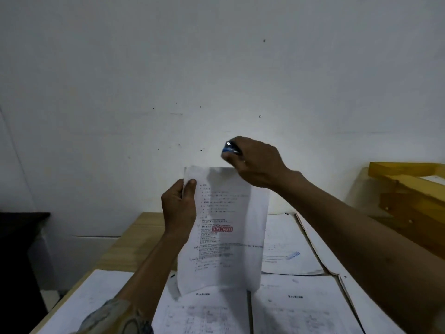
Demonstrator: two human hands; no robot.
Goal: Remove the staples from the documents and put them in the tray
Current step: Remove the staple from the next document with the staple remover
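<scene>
Left fingers [190,188] pinch the document's [224,239] edge; right fingers [243,144] clamp staple remover [228,148] just above.

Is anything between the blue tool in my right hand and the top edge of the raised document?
Nothing visible does. The blue tool in the right hand sits just above the top edge of the document, with only the wall behind. The left hand pinches the left edge, lower down. No staple is discernible.
</scene>
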